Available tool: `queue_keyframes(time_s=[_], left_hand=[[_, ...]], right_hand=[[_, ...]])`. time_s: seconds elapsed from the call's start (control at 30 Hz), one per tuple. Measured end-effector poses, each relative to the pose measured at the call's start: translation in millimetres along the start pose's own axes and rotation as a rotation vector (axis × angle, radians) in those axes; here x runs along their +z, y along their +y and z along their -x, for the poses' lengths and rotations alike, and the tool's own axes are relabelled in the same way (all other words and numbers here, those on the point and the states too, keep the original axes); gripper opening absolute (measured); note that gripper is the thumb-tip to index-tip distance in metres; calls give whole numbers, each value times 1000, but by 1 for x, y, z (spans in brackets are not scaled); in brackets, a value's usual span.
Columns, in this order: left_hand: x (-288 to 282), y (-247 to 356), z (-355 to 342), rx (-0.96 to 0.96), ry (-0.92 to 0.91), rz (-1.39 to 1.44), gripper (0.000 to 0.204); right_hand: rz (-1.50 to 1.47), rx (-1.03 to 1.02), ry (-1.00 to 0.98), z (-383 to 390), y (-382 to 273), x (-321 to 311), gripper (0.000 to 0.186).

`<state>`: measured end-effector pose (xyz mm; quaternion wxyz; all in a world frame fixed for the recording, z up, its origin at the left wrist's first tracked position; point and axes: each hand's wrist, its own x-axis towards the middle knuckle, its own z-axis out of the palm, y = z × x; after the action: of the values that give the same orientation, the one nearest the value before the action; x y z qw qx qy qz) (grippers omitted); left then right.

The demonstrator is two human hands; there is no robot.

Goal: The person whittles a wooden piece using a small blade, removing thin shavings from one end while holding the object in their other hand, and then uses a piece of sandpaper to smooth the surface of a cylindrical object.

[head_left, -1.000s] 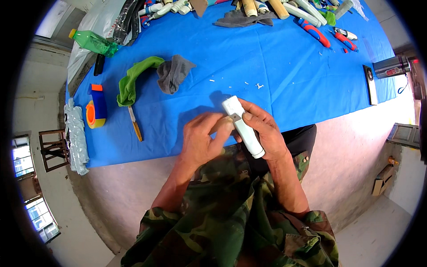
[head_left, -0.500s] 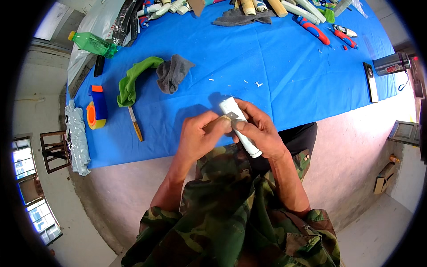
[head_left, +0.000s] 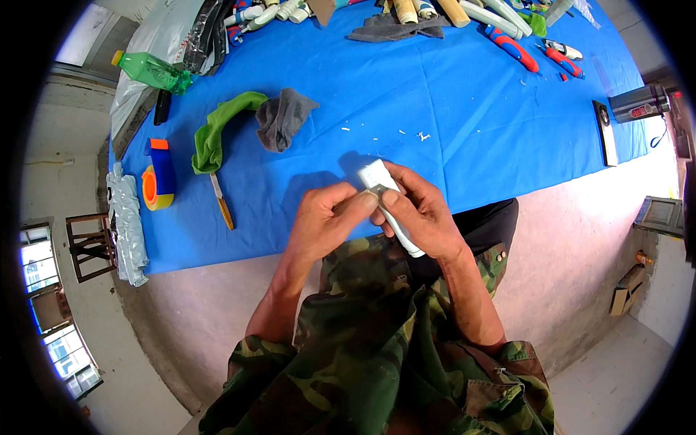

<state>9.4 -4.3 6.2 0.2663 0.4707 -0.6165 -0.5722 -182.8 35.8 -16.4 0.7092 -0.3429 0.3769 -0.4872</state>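
Just past the near edge of the table, my right hand [head_left: 428, 221] is wrapped around a long, narrow white plastic casing [head_left: 374, 173], held at a slant with its wider end pointing away from me. My left hand [head_left: 322, 217] pinches a small grey metal plate [head_left: 378, 190] and presses it against the casing's upper face. My right thumb bears down beside that plate. Fingers of both hands hide part of the plate and the casing's underside. Small white shavings [head_left: 424, 135] lie on the blue cloth [head_left: 348, 80] beyond my hands.
At left are a green cloth [head_left: 209, 141], a grey rag [head_left: 281, 122], a thin yellow-handled tool [head_left: 222, 206], a tape dispenser [head_left: 161, 174] and a green bottle [head_left: 152, 72]. Red-and-blue tools [head_left: 513, 51] lie far right, near a steel mug [head_left: 639, 104]. White and tan casings [head_left: 453, 12] line the back.
My right thumb has shifted slightly up the casing, closer to the metal plate, covering more of it. Both hands otherwise stay in place.
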Motion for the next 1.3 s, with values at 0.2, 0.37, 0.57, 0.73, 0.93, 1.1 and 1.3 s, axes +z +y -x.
queue_keyframes(time_s=[0.2,0.37,0.57,0.73,0.93,1.1,1.3], left_hand=[[-3,-9,1,35,51,-32,29],[-3,-8,3,37,34,-66,28],[1,7,3,-53,-60,64,23],[6,1,0,55,15,88,34],[3,-2,1,26,39,70,37],[-1,4,2,-7,15,58,26],[4,6,5,33,1,147,34]], right_hand=[[24,45,39,-1,-3,3,49],[26,-5,18,1,1,3,51],[-9,-63,-8,1,4,0,52],[-10,-30,-19,1,2,-1,50],[4,13,23,0,-4,5,48],[24,50,43,0,-2,4,47],[24,-21,-5,4,1,2,56]])
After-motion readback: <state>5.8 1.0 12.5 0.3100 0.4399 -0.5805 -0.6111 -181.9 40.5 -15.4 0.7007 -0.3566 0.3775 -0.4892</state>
